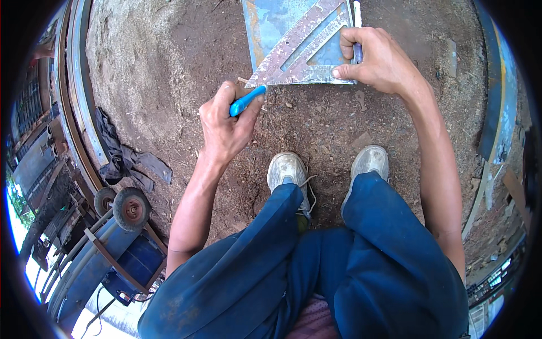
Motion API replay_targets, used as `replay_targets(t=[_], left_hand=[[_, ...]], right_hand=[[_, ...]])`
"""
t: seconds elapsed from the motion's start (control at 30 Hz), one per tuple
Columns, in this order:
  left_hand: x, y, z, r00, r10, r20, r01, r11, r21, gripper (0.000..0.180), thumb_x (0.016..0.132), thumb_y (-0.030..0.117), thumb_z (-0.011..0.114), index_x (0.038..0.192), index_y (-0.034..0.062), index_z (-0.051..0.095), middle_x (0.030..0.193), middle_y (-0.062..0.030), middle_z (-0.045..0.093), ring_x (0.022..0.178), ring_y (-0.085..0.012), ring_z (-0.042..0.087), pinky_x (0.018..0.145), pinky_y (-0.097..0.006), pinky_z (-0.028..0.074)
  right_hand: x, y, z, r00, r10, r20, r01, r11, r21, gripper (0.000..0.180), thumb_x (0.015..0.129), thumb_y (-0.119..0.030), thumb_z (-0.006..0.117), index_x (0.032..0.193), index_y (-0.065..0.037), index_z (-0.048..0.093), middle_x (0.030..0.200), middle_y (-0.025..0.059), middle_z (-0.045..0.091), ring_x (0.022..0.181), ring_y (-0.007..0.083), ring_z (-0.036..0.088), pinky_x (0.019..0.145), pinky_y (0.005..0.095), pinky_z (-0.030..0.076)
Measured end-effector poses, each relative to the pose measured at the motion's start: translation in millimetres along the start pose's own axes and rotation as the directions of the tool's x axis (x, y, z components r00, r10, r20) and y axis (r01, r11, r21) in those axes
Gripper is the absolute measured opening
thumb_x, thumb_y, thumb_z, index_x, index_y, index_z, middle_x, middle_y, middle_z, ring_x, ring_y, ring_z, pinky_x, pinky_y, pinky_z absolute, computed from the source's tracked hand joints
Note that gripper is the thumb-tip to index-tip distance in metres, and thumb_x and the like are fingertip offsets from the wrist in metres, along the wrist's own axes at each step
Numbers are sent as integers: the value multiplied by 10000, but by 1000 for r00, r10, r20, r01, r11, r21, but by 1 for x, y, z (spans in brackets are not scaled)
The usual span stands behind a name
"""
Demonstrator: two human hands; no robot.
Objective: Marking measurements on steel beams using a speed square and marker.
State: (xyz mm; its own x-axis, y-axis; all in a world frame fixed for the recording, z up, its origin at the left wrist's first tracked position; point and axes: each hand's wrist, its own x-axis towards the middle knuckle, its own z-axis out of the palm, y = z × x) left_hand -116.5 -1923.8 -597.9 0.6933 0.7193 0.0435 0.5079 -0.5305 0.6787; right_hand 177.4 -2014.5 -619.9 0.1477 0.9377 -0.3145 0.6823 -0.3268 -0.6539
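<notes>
My left hand (228, 121) is closed around a bright blue marker (247, 101). Its tip meets the left corner of a worn triangular speed square (288, 51). The square lies flat on a bluish, rust-streaked metal sheet (265, 22), with one side along the sheet's near edge. At the square's right side, my right hand (378, 59) grips its edge, thumb on the lower right corner and fingers curled over the side. A slim white and purple strip (357, 17) runs up beside those fingers; I cannot tell what it is.
Bare dirt ground (316, 124) surrounds the sheet, my shoes (288, 169) planted close by. Long metal beams (84, 85) lie at left, near dark cloth (121, 152) and a wheeled blue cart (132, 248). More metal lengths (497, 96) lie at right.
</notes>
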Motion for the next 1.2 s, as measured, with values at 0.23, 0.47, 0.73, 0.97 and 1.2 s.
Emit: replay_targets(t=[0.23, 0.47, 0.73, 0.97, 1.2], left_hand=[[-5, -4, -11, 1000, 31, -4, -31, 999, -15, 232, 861, 78, 818, 824, 24, 595, 649, -69, 602, 561, -131, 610, 504, -313, 470], [0, 0, -3, 998, 60, 24, -59, 997, -51, 219, 849, 73, 825, 842, 25, 612, 703, -83, 648, 583, -143, 638, 521, -319, 494], [3, -31, -46, 951, -251, -180, 196, 941, -277, 244, 783, 108, 875, 827, 28, 648, 716, -16, 649, 646, -74, 566, 575, -252, 420], [1, -30, -41, 999, -51, 11, 52, 988, -148, 214, 775, 108, 864, 823, 37, 668, 667, -15, 608, 587, -82, 546, 540, -270, 410], [7, -22, -30, 998, -18, 63, 25, 993, -114, 220, 790, 120, 861, 822, 40, 659, 670, -41, 623, 587, -118, 596, 534, -308, 455]], right_hand=[[0, 3, 2, 1000, -18, -8, 18, 1000, 15, 348, 694, -219, 912, 779, -41, 625, 730, 119, 676, 725, 245, 673, 678, 435, 504], [0, -1, 0, 1000, -22, -12, 22, 1000, -6, 344, 700, -216, 918, 784, -39, 634, 736, 113, 683, 724, 243, 676, 675, 429, 510], [0, -5, 0, 999, 27, 22, -27, 1000, -11, 339, 696, -188, 921, 800, -38, 635, 747, 110, 684, 730, 240, 677, 680, 426, 510], [0, -4, 0, 1000, -11, 2, 11, 1000, 15, 374, 677, -160, 908, 778, -41, 569, 746, 91, 621, 735, 241, 614, 702, 427, 480], [1, -8, -2, 1000, 17, 19, -17, 1000, 0, 347, 709, -176, 905, 807, -30, 606, 785, 129, 673, 769, 265, 675, 710, 444, 510]])
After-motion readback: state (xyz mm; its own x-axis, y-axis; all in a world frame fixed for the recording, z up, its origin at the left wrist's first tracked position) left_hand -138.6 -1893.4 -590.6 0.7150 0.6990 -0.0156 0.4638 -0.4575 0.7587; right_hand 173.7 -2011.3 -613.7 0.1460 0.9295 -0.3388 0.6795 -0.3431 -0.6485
